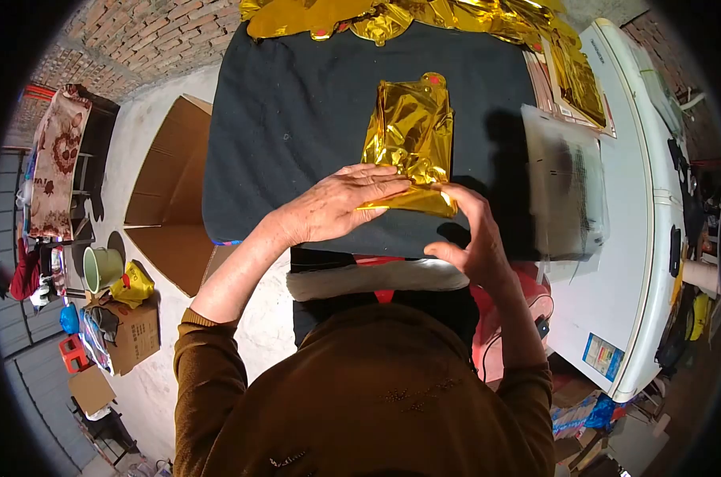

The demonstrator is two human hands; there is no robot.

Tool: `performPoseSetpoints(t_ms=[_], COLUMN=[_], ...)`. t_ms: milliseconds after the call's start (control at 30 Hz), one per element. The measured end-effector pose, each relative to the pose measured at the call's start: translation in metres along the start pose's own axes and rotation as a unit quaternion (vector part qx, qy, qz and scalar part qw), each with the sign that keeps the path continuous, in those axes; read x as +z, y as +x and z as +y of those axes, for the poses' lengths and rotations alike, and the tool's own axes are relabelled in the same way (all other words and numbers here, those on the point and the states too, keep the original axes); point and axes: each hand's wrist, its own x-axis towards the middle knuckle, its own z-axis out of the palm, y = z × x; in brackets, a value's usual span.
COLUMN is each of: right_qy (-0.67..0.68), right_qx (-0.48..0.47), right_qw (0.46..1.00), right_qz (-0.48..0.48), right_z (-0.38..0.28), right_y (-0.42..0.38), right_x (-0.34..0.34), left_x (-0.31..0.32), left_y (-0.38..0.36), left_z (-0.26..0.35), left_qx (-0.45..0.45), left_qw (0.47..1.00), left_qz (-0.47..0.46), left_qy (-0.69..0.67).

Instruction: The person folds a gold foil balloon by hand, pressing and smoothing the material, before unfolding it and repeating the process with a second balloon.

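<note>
It looks like a home workshop or storeroom—rough brick walls [150,40] rise at the far side over a bare pale floor [158,123]; a cloth-covered table [281,159] serves as the workbench, a gold foil piece [416,119] in its middle and heaped foil [456,16] along the far edge; clear plastic sleeves [563,183] lie at its right; domestic clutter surrounds it—a white fridge-like appliance [614,238] to the right; an open carton [173,175], a bucket [102,269] and a red stool [73,354] to the left.

Foil piece [412,119] on cloth [297,103] (foil pile [456,17] behind); plastic stack [563,183] right, box [170,175] left.
</note>
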Motion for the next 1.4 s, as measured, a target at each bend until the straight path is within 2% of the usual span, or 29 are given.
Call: performPoseSetpoints(t_ms=[67, 167, 233, 333, 433, 467, 567, 600, 800, 933, 1133, 1233, 1267, 1367, 1400], right_qy=[0.001, 0.009, 0.021, 0.011, 0.026, 0.025, 0.095, 0.086, 0.076, 0.104, 0.055, 0.063, 0.073, 0.121, 0.117], right_qx=[-0.020, 0.086, 0.074, 0.031, 0.104, 0.050, 0.142, 0.144, 0.156, 0.149, 0.162, 0.175, 0.180, 0.250, 0.272], right_qw=[1.000, 0.996, 0.995, 0.996, 0.994, 0.996, 0.983, 0.983, 0.978, 0.973, 0.977, 0.974, 0.972, 0.955, 0.951], right_qz=[0.014, 0.036, 0.061, 0.081, 0.014, 0.063, 0.066, 0.075, 0.113, 0.144, 0.128, 0.130, 0.131, 0.102, 0.090], right_z=[0.022, 0.030, 0.031, 0.032, 0.030, 0.027, 0.024, 0.025, 0.035, 0.047, 0.053, 0.054, 0.054, 0.058, 0.055], right_y=[-0.002, 0.021, 0.033, 0.043, 0.040, 0.043, 0.044, 0.044, 0.044, 0.051, 0.052, 0.058, 0.061, 0.070, 0.074], right_x=[0.001, 0.000, -0.001, 0.002, 0.003, 0.010, 0.013, 0.015, 0.023, 0.028, 0.023, 0.023, 0.022, 0.016, 0.013], left_x=[-0.010, -0.031, -0.054, -0.057, -0.054, -0.048, -0.058, -0.059, -0.044, -0.037, -0.022, -0.016, -0.015, -0.015, -0.010], left_y=[0.004, 0.016, 0.029, 0.036, 0.040, 0.040, 0.050, 0.054, 0.059, 0.054, 0.043, 0.050, 0.053, 0.062, 0.066], left_z=[-0.001, -0.005, 0.007, 0.000, -0.010, -0.017, -0.014, -0.017, -0.038, -0.042, -0.039, -0.040, -0.040, -0.036, -0.033], left_qx=[-0.052, -0.107, -0.160, -0.185, -0.216, -0.210, -0.245, -0.234, -0.211, -0.219, -0.171, -0.202, -0.210, -0.254, -0.222], left_qw=[0.998, 0.985, 0.969, 0.966, 0.953, 0.950, 0.937, 0.936, 0.928, 0.901, 0.907, 0.919, 0.933, 0.933, 0.929], left_qz=[-0.015, -0.052, -0.100, -0.103, -0.086, -0.063, -0.085, -0.083, 0.033, 0.130, 0.172, 0.183, 0.189, 0.212, 0.274], left_qy=[-0.042, -0.124, -0.161, -0.145, -0.196, -0.221, -0.233, -0.251, -0.304, -0.351, -0.345, -0.287, -0.222, -0.140, -0.113])
